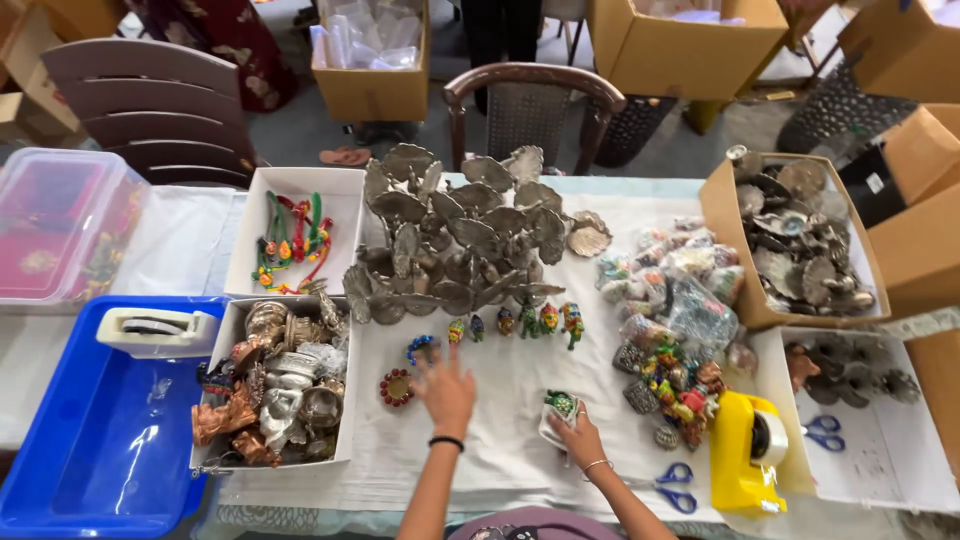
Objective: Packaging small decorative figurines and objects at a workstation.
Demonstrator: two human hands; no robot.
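From the head camera we see our left hand (445,392) spread flat and empty on the white cloth (500,420), near a round red beaded ring (396,387). Our right hand (578,435) grips a small green painted trinket (560,405). Dull grey metal leaves (465,235) heap behind; a yellow plastic tape dispenser (745,450) stands right.

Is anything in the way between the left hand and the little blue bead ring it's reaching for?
Nothing visible. The left hand hovers open over the white cloth, and the blue bead ring lies just past its fingertips. The round red piece sits off to the side, not between them.
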